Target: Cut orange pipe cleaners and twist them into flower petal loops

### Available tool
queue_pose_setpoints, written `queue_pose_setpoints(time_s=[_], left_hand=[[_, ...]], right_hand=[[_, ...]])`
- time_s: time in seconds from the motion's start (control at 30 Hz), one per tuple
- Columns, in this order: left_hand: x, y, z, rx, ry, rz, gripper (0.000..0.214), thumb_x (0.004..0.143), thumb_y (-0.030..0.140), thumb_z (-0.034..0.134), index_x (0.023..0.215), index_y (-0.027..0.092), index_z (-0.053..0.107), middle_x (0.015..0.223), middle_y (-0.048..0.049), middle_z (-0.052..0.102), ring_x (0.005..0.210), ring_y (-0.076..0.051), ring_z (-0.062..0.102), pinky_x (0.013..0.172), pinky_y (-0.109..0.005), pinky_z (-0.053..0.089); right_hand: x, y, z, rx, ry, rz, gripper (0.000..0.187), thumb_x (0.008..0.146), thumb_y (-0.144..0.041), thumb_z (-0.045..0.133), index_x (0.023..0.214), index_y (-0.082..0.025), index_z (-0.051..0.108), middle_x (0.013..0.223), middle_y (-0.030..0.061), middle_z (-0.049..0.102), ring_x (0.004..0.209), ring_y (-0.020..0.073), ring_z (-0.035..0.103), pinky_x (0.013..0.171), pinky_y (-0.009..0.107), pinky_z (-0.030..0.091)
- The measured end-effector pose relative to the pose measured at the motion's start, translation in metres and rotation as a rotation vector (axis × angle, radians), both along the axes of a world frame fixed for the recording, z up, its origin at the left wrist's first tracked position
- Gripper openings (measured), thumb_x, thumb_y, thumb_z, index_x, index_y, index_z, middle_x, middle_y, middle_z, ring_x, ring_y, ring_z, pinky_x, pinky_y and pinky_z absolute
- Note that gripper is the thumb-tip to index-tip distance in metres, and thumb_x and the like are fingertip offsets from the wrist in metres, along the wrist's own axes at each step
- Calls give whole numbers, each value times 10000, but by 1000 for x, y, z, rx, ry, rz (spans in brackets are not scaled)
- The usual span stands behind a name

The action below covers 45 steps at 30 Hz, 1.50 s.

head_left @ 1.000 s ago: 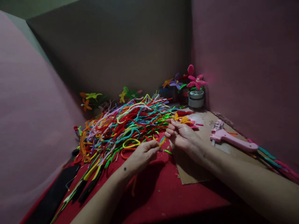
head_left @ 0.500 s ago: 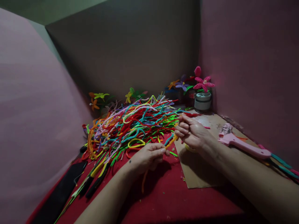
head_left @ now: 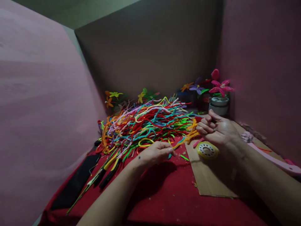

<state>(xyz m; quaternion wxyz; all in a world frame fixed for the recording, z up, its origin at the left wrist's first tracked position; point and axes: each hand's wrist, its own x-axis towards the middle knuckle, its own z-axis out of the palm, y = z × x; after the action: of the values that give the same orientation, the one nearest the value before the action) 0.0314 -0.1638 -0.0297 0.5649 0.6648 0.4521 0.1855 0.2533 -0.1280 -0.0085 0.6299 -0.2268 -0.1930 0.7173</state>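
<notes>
Orange pipe cleaners (head_left: 192, 135) stretch between my two hands above the red cloth. My left hand (head_left: 160, 152) pinches their lower left end between thumb and fingers. My right hand (head_left: 215, 127) is curled around the other part, with some orange loops showing at its left edge. How the strands are joined inside the right hand is hidden. Just behind my hands lies a big heap of pipe cleaners (head_left: 145, 121) in many colours. Below my right hand a yellow tape roll (head_left: 207, 150) rests on a cardboard sheet (head_left: 211, 182).
Pliers (head_left: 110, 171) with yellow and black handles lie at left beside a black flat object (head_left: 76, 182). A pink glue gun (head_left: 270, 153) is at right. A pink pipe-cleaner flower (head_left: 220, 87) stands in a pale pot (head_left: 218, 105) near the back wall. Small scraps dot the red cloth (head_left: 164, 201).
The view has turned left, so everything sits further right. My right hand has drawn away from the left, and more orange strand shows between them. The yellow tape roll is now uncovered.
</notes>
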Motion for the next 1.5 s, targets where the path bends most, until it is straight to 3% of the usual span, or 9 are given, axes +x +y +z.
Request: queue_pose_setpoints(time_s=[0.27,0.43,0.87,1.0,1.17,1.33,1.4,1.5], left_hand=[[-1,8,-3,297,254,-64,235,751,317,468,643,133,567,568,41,428,542,-73,372,519,-194,285],[-4,8,2,289,207,26,284,775,362,437,689,140,591,521,53,340,477,-68,284,459,-189,239],[-3,6,8,201,229,-18,303,781,411,435,695,154,570,494,68,293,421,-58,237,408,-188,181],[1,5,6,226,195,-25,298,773,400,453,680,145,576,543,53,347,458,-58,261,430,-183,216],[-3,7,5,224,194,38,313,773,428,451,698,149,571,503,66,286,439,-56,228,417,-181,186],[-13,14,3,162,122,5,317,746,422,511,736,121,606,529,46,379,450,-46,299,430,-169,228],[-16,18,1,112,48,87,307,721,421,546,700,118,593,504,48,387,412,-37,290,397,-166,208],[-19,22,-2,102,-101,336,279,679,403,599,639,131,550,454,60,394,346,-20,263,350,-157,178]], right_hand=[[12,3,-2,9,-63,-67,334,850,-218,375,524,-197,308,342,-68,203,306,78,158,333,211,215],[17,5,-2,44,-84,-76,336,850,-224,370,519,-193,323,328,-62,217,313,74,171,356,213,239],[27,6,9,46,-127,-81,363,817,-228,422,485,-187,282,296,-76,204,291,64,137,337,222,167],[29,6,11,37,-113,-116,355,817,-211,403,488,-189,270,290,-77,189,285,65,131,328,221,155],[32,10,10,-15,-88,-125,341,820,-226,416,514,-190,269,300,-87,199,280,59,139,322,212,164],[40,19,5,-45,-23,-154,336,853,-264,387,540,-189,292,313,-91,200,279,56,151,316,203,169],[43,22,3,-61,5,-153,340,869,-271,372,549,-188,290,320,-94,198,275,52,163,317,201,170],[45,26,0,-82,37,-179,335,883,-244,343,559,-188,280,323,-99,196,268,47,168,319,198,170]])
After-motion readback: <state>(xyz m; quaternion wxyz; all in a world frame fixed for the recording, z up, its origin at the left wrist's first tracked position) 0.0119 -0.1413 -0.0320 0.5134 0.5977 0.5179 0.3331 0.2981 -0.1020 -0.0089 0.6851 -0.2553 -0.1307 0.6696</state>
